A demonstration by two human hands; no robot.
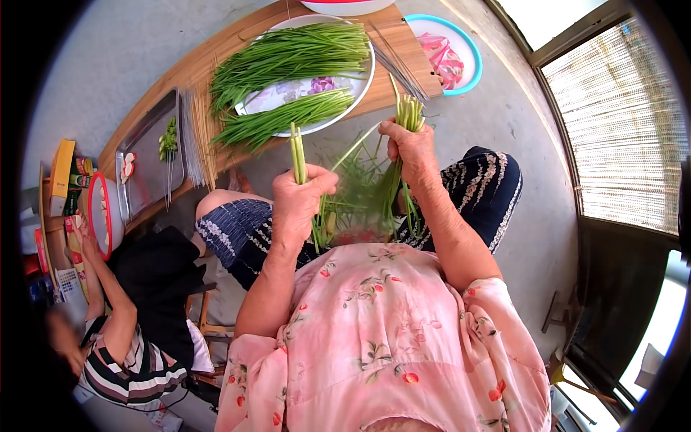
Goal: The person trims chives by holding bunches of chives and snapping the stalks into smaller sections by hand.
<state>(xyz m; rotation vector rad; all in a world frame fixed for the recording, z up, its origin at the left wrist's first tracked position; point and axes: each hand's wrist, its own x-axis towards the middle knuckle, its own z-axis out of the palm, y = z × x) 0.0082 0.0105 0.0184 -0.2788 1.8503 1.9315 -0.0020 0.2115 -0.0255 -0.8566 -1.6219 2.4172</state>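
Observation:
My left hand is closed round a few green chive stalks, their pale ends sticking up above the fist. Gripped in my right hand is a thicker bunch of chives, pale ends up and leaves hanging down. One single stalk slants between the two hands. Both hands are over my lap, where loose chive leaves lie in a blurred heap. Just beyond them, a white oval flower-patterned platter carries a large pile of chives and a smaller bundle on its near side.
The platter stands on a wooden table with skewers and a metal tray at left. Right of it sits a blue-rimmed basin holding a pink bag. At far left, a co-worker's hands are beside a red-rimmed bowl.

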